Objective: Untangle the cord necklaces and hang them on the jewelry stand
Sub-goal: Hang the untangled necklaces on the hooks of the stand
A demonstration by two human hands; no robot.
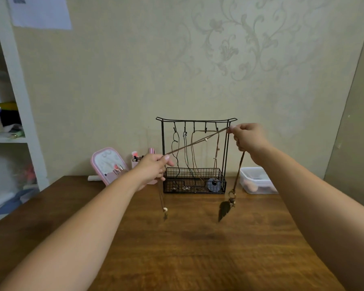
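Wooden table (198,248), no legible writing

No legible text, label, brand, number or sign appears in this view. The sheet of paper (40,12) pinned at the upper left of the wall carries a small dark printed patch at its top edge, too blurred to read. The pink case (108,164) standing on the tabletop (198,248) shows only pale decorative shapes, not lettering. The clear plastic box (256,181) at the right bears no readable marking. Packages on the shelf (6,139) at the left show coloured patches whose print, if any, cannot be made out.
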